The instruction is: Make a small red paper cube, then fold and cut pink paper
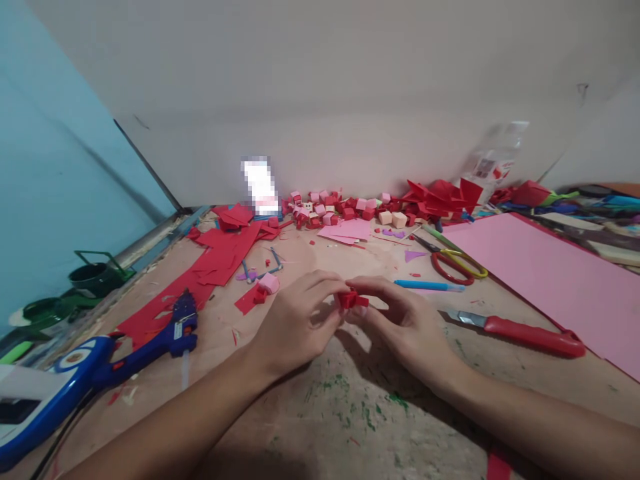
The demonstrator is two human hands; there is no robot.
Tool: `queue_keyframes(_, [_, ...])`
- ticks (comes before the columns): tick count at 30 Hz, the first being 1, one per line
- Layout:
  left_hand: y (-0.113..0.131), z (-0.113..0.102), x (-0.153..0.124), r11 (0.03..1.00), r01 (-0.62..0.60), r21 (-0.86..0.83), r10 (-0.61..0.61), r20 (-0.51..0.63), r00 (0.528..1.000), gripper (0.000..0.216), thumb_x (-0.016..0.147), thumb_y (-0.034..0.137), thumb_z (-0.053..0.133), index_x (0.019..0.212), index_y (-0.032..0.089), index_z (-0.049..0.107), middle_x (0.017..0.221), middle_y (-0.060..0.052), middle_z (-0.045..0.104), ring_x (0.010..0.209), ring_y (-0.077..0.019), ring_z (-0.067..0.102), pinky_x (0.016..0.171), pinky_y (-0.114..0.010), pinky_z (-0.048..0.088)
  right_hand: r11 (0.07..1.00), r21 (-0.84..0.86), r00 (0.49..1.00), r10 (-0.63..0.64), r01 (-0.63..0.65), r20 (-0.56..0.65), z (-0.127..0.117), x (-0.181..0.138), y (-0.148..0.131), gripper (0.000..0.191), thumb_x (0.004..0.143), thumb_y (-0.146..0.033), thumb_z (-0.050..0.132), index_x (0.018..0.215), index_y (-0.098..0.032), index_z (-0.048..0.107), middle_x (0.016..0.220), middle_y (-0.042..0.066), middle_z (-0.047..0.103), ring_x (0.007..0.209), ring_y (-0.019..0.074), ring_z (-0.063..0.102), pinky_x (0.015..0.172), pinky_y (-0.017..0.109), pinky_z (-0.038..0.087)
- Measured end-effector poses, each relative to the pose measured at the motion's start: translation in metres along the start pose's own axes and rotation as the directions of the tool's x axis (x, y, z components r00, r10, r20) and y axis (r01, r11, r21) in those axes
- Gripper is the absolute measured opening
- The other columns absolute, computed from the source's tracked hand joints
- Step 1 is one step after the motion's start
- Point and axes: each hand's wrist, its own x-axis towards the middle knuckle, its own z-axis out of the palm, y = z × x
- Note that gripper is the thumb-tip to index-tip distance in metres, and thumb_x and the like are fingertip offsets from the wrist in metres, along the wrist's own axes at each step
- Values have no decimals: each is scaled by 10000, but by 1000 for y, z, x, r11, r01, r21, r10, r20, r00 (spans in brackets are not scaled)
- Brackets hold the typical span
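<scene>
Between the fingertips of both hands is a small folded piece of red paper (349, 300), partly covered by the fingers. My left hand (300, 320) pinches it from the left, and my right hand (397, 320) pinches it from the right. Both are a little above the wooden table (345, 413). Left of my left hand lie a pink paper cube (269, 283) and a small red paper piece (259, 295). A blue pen (429, 285) and a red-handled utility knife (533, 333) lie to the right of my right hand.
A blue glue gun (183, 327) lies at left beside red paper sheets (225, 257). Paper cubes (325, 208) are heaped along the wall near a propped phone (261, 187). Scissors (453, 265), a pink sheet (545, 287) and a plastic bottle (500, 160) are at right.
</scene>
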Motion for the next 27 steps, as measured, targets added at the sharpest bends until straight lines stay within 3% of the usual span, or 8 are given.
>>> queue_keyframes(3, [1,2,-1,994,-75,86,76,-5,997,212,919,38,642,1102,145,640,1122,-76,696,1068,-183,658,956,-298,535,1000,-10,1000,8,-8,-12,1,-1,-2,226,920,-281,697,1135,-227,738,1190,61,761,1067,217,727,870,320,637])
queue_keyframes(9, [3,4,-2,983,-80,163,81,0,997,209,913,24,600,1089,137,616,1084,-77,685,1027,-195,645,911,-302,531,999,-31,999,33,-33,11,5,-2,-4,367,890,-293,705,1246,-204,703,1242,69,758,1100,230,728,838,317,650])
queue_keyframes(13, [2,5,-2,986,-77,147,80,-21,997,183,937,57,615,1097,146,606,1095,-71,679,1047,-189,643,924,-295,522,996,25,996,90,-89,-27,5,-1,-6,314,915,-314,654,1202,-207,722,1160,59,789,925,196,767,790,311,653])
queue_keyframes(20, [2,5,-2,990,-62,123,63,-6,998,226,895,22,639,1083,144,611,1089,-70,676,1042,-191,644,932,-296,521,995,6,993,101,-101,-56,6,-1,-9,279,864,-288,623,1086,-205,771,1036,39,803,873,189,757,751,283,629])
queue_keyframes(27, [5,7,-3,973,-95,209,95,14,995,202,925,35,597,1091,145,628,1079,-73,682,1013,-203,643,894,-312,533,986,17,986,164,-163,-43,6,2,-5,246,816,-273,629,1009,-205,766,958,28,789,839,194,747,760,294,612])
